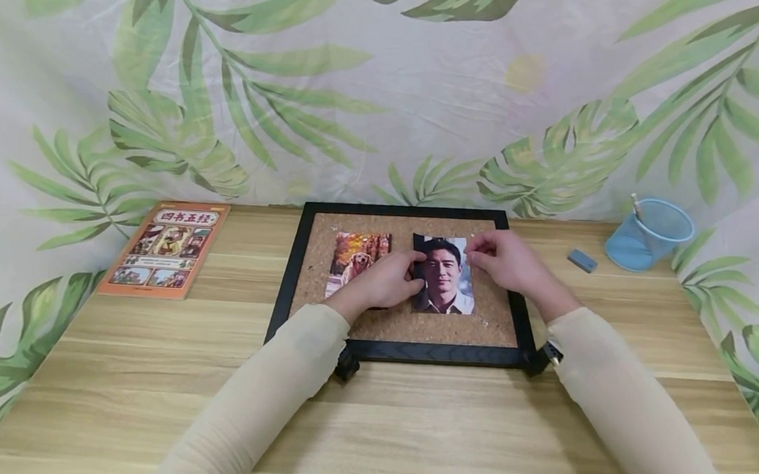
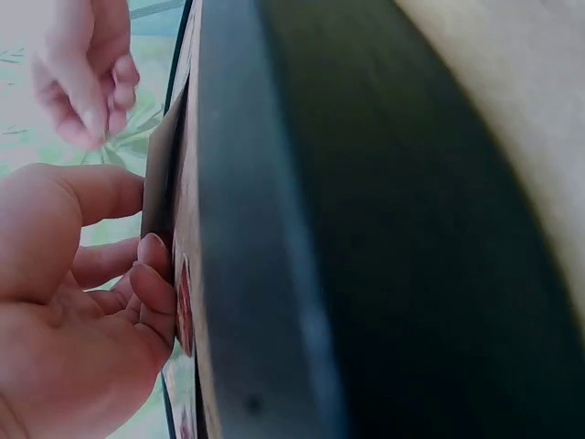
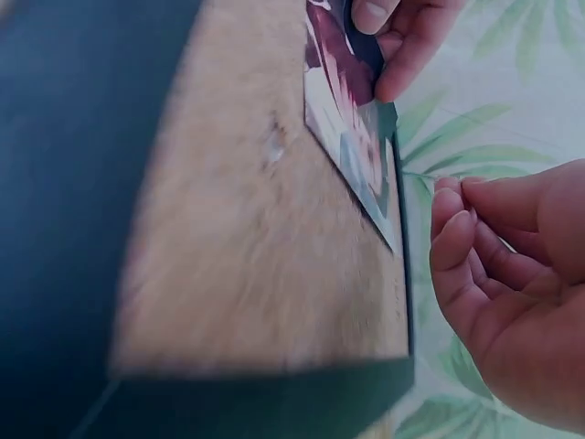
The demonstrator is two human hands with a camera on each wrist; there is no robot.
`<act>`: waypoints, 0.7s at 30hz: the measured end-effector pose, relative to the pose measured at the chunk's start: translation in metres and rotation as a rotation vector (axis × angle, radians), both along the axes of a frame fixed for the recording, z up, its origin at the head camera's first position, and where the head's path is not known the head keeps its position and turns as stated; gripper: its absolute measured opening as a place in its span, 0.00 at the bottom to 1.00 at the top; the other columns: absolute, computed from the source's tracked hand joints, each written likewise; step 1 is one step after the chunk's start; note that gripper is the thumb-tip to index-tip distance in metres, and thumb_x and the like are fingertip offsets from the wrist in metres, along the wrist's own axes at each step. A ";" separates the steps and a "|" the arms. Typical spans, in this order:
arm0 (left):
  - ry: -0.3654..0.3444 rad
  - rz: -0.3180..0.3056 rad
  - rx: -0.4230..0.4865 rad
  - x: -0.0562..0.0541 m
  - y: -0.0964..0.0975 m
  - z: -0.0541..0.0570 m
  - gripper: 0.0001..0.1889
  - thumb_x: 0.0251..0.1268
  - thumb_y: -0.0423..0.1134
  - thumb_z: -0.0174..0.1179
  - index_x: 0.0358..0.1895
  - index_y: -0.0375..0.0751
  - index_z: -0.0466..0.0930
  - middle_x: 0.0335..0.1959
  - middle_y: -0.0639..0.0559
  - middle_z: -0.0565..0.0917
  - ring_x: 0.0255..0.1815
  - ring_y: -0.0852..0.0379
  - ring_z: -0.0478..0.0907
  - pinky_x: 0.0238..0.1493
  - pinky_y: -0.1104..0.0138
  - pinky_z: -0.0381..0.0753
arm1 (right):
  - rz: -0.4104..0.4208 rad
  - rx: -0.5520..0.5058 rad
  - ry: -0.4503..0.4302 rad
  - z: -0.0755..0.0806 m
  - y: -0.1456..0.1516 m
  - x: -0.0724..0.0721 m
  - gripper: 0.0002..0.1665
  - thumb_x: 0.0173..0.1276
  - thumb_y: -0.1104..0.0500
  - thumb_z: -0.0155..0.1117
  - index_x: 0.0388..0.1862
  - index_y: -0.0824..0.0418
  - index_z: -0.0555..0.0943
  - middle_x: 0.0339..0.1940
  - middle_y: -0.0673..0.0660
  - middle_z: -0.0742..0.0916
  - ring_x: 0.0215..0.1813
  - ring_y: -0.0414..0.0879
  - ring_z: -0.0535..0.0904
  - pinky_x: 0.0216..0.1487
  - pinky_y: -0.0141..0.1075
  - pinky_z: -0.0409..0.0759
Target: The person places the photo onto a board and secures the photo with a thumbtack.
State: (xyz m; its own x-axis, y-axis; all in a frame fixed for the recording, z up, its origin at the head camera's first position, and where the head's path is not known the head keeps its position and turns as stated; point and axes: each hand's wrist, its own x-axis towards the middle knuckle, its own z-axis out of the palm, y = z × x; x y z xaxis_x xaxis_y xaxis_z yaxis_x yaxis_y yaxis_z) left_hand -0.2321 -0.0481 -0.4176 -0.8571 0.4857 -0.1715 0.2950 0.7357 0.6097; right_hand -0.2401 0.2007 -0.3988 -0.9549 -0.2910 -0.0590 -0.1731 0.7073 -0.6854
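A portrait photo (image 1: 444, 282) lies on the right part of a cork board (image 1: 400, 326) with a black frame. My left hand (image 1: 386, 278) holds this photo at its left edge, fingertips on the print. The left wrist view shows the photo's edge (image 2: 163, 169) standing up from the cork there. My right hand (image 1: 506, 260) is beside the photo's upper right corner, thumb and finger pinching a tiny clear pushpin (image 3: 448, 183) that the fingertips mostly hide. Left of it, a photo of a dog (image 1: 354, 261) is on the cork, partly covered by my left hand and wrist.
An orange comic-style book (image 1: 165, 250) lies at the left of the wooden table (image 1: 445, 432). A blue eraser-like block (image 1: 582, 261) and a blue mesh pen cup (image 1: 647, 237) stand at the right. Another clear pin (image 3: 276, 144) is on the cork. Leaf-patterned cloth hangs behind.
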 end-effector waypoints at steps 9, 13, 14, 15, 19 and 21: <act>0.045 -0.029 0.045 -0.015 -0.002 -0.024 0.28 0.76 0.38 0.60 0.75 0.30 0.74 0.47 0.44 0.83 0.45 0.53 0.79 0.51 0.61 0.79 | -0.010 -0.071 -0.064 -0.014 -0.032 -0.042 0.10 0.81 0.66 0.59 0.48 0.72 0.85 0.35 0.62 0.89 0.32 0.45 0.84 0.32 0.30 0.78; 0.008 -0.021 0.047 -0.007 -0.001 -0.010 0.28 0.78 0.37 0.60 0.76 0.30 0.73 0.50 0.41 0.84 0.47 0.50 0.79 0.54 0.58 0.80 | -0.014 -0.046 -0.072 -0.018 -0.038 -0.051 0.10 0.81 0.66 0.59 0.48 0.71 0.86 0.35 0.61 0.90 0.30 0.42 0.82 0.31 0.29 0.77; -0.008 -0.019 0.044 -0.004 0.000 -0.005 0.28 0.79 0.37 0.60 0.77 0.30 0.72 0.51 0.40 0.84 0.48 0.49 0.79 0.55 0.57 0.80 | -0.016 -0.038 -0.075 -0.019 -0.039 -0.053 0.10 0.81 0.66 0.58 0.48 0.71 0.86 0.35 0.61 0.90 0.30 0.42 0.82 0.31 0.29 0.77; -0.005 -0.019 0.039 -0.003 0.000 -0.004 0.28 0.79 0.37 0.60 0.77 0.30 0.72 0.52 0.40 0.84 0.48 0.49 0.79 0.55 0.57 0.80 | -0.017 -0.029 -0.077 -0.019 -0.040 -0.055 0.10 0.81 0.66 0.59 0.48 0.71 0.86 0.35 0.60 0.90 0.30 0.42 0.82 0.32 0.30 0.77; 0.001 -0.015 0.029 -0.002 0.000 -0.003 0.27 0.80 0.36 0.60 0.77 0.31 0.72 0.52 0.40 0.84 0.49 0.50 0.79 0.55 0.58 0.79 | -0.013 0.012 -0.085 -0.018 -0.044 -0.061 0.11 0.81 0.65 0.60 0.48 0.70 0.87 0.35 0.59 0.89 0.30 0.42 0.81 0.32 0.30 0.76; 0.001 -0.012 0.029 -0.003 -0.001 -0.003 0.27 0.80 0.36 0.60 0.77 0.31 0.72 0.52 0.40 0.84 0.49 0.49 0.79 0.55 0.58 0.79 | -0.006 0.031 -0.095 -0.017 -0.046 -0.064 0.11 0.81 0.64 0.60 0.49 0.70 0.86 0.34 0.58 0.88 0.30 0.41 0.80 0.33 0.30 0.76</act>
